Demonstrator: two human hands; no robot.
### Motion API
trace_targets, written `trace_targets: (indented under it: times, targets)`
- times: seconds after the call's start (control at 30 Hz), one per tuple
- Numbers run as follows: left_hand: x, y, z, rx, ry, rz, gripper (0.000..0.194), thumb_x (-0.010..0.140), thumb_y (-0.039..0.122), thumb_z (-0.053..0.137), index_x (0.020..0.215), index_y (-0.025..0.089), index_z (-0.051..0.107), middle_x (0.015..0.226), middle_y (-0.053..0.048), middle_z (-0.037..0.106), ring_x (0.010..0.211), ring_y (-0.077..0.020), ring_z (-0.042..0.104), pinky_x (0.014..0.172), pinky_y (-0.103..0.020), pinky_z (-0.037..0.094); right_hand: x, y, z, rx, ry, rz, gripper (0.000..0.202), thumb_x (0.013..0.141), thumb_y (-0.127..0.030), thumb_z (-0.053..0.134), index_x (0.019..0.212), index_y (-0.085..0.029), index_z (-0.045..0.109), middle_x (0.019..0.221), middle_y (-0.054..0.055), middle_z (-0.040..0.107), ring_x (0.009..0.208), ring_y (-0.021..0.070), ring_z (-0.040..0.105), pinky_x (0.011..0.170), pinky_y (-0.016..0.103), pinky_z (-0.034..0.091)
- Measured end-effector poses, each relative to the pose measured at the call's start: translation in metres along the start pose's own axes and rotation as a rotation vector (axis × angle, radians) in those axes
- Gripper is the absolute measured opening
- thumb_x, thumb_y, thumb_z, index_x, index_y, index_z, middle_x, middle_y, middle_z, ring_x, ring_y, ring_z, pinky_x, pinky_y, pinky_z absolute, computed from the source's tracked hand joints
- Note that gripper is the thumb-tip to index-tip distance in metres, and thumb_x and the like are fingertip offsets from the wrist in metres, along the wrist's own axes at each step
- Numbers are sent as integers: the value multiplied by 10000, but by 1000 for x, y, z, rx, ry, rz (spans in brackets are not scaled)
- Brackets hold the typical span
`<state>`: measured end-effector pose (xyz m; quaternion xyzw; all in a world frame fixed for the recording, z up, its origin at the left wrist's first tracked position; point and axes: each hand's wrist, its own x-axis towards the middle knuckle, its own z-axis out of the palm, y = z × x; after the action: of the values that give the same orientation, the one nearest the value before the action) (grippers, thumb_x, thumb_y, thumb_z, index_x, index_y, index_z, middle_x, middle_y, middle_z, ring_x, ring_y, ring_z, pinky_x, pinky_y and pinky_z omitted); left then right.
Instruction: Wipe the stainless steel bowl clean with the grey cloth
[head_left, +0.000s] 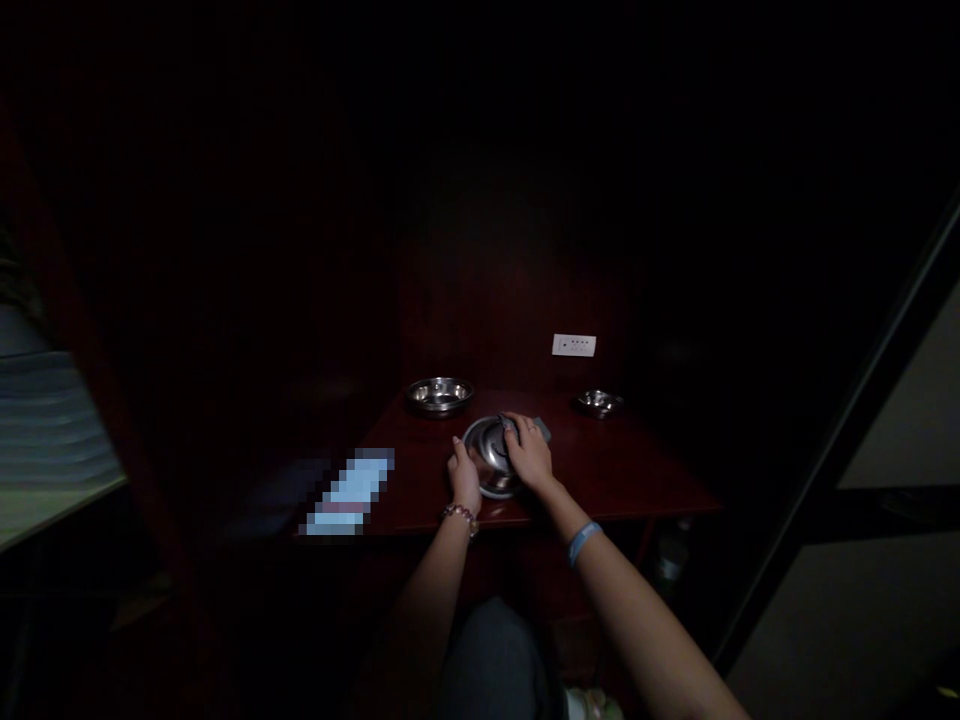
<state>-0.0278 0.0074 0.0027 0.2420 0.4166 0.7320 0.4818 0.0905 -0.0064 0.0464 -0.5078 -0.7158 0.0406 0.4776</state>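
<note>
A round, shiny metal dish (489, 452) is between my hands near the front edge of the dark red tabletop (622, 470). My left hand (464, 480) is closed around the dish's left rim, with the thumb pointing up. My right hand (531, 455) lies over the dish's right side, its fingers bent over a grey cloth (542, 430). Part of that cloth sticks out beyond the fingers. I cannot tell whether the dish faces up or down.
At the back left stands a metal bowl (440, 396), perhaps stacked. A smaller metal bowl (599, 403) sits at the back right, below a white wall socket (574, 345). A blurred-out bright screen (349, 495) is at the left edge. Under the table stands a bottle (670, 565).
</note>
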Motion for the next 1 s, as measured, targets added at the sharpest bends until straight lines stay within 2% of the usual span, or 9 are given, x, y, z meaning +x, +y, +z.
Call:
trace_targets:
  times: [0.1,0.33,0.53,0.63,0.73,0.83,1.0]
  targets:
    - [2,-1,-1,20,13,23,565,867,634,435,823,121,666,788,-103,698,677,-184,662,682,-315,517,-7,9,5,117,55,90,415,987,-370,343,1319,-231,549,1306,74,595,1219,215,521,1064,377,382]
    - [6,-4,-3,11,-16,35,549,892,604,406,839,127,673,859,-133,707,739,-185,675,693,-292,523,-35,13,20,306,137,178,540,991,-426,247,1410,-159,457,1436,127,493,1367,216,406,1152,411,286]
    - [6,-3,-3,12,-30,76,580,867,642,409,839,124,669,788,-115,696,668,-176,656,622,-283,519,-59,6,32,263,146,196,584,999,-477,231,1515,-208,281,1600,108,227,1479,228,205,1172,486,238]
    - [7,-4,-4,20,-22,88,585,853,661,416,782,130,653,753,-89,684,637,-156,633,593,-262,494,-70,-1,35,188,121,162,607,1008,-475,216,1540,-181,201,1629,113,90,1498,247,127,1169,513,243]
    - [7,-4,-5,43,-31,120,610,834,696,417,720,134,627,685,-59,654,584,-131,589,566,-243,463,-79,-11,36,79,110,98,595,1021,-430,212,1545,-147,180,1632,117,35,1506,261,47,1172,539,236]
    - [7,-1,-7,82,-61,137,615,855,685,388,685,139,613,624,-44,618,543,-122,550,557,-244,447,-87,-23,36,-60,96,-14,576,1023,-367,244,1549,-147,164,1627,114,92,1505,275,38,1168,570,236]
    - [5,6,-9,168,-45,150,543,907,589,394,565,190,531,559,-41,558,518,-138,504,543,-271,431,-87,-44,27,-213,19,-181,544,999,-241,291,1531,-133,246,1605,131,199,1490,289,154,1169,574,233]
